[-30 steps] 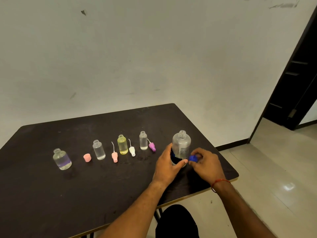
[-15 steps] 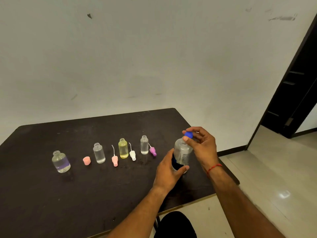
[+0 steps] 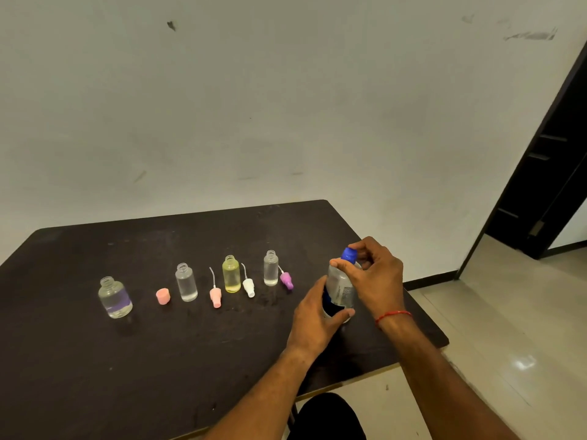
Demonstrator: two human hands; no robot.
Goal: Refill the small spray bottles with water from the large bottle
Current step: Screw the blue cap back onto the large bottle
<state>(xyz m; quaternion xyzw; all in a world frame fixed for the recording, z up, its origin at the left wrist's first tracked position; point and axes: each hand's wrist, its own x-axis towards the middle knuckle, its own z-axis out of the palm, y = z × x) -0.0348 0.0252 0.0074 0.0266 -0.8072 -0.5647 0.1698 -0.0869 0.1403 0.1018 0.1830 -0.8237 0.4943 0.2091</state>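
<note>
A dark table (image 3: 79, 360) stands against a scuffed pale wall (image 3: 286, 90), with a dark doorway (image 3: 552, 173) at the right.

Head view: near the table's right edge, the left hand (image 3: 313, 319) wraps the lower part of the upright large bottle (image 3: 341, 289), while the right hand (image 3: 376, 276) pinches the blue cap (image 3: 349, 255) at its neck. To the left, four small bottles (image 3: 186, 282) stand uncapped in a row, their pink, white and purple spray tops (image 3: 216, 295) lying beside them.
</note>
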